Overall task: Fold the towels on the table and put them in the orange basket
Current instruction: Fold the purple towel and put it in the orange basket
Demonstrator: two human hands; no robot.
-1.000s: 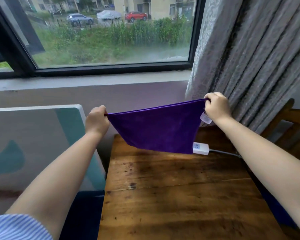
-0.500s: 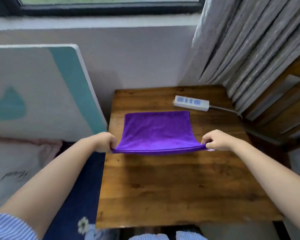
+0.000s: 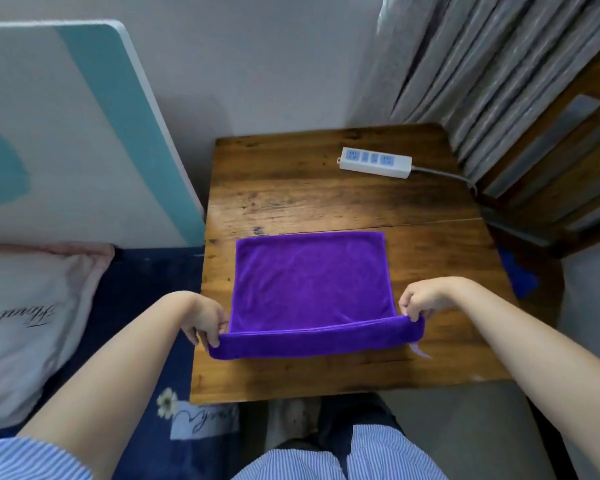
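The soft purple cloth towel (image 3: 310, 285) now lies flat on the brown wooden tabletop (image 3: 291, 188), in its middle part and closer to the near edge. One second ago it hung in the air in front of the window, stretched between both hands. Half a second ago it was lower, with its far edge close to the white plastic power strip (image 3: 375, 162). Now that far edge lies well away from the strip, which sits by the far right corner. The near edge of the towel is lifted a little and rolls over in a thick fold. The left hand (image 3: 207, 318) pinches the near left corner of the towel with curled fingers. The right hand (image 3: 421, 301) pinches the near right corner the same way, and a small pale tag (image 3: 419, 349) hangs down just under it. Both hands have come closer to the near edge of the tabletop than before. A grey curtain (image 3: 492, 64) hangs behind the far right corner, beside a brown wooden chair (image 3: 568, 161). A white and teal board (image 3: 84, 126) leans by the left edge.
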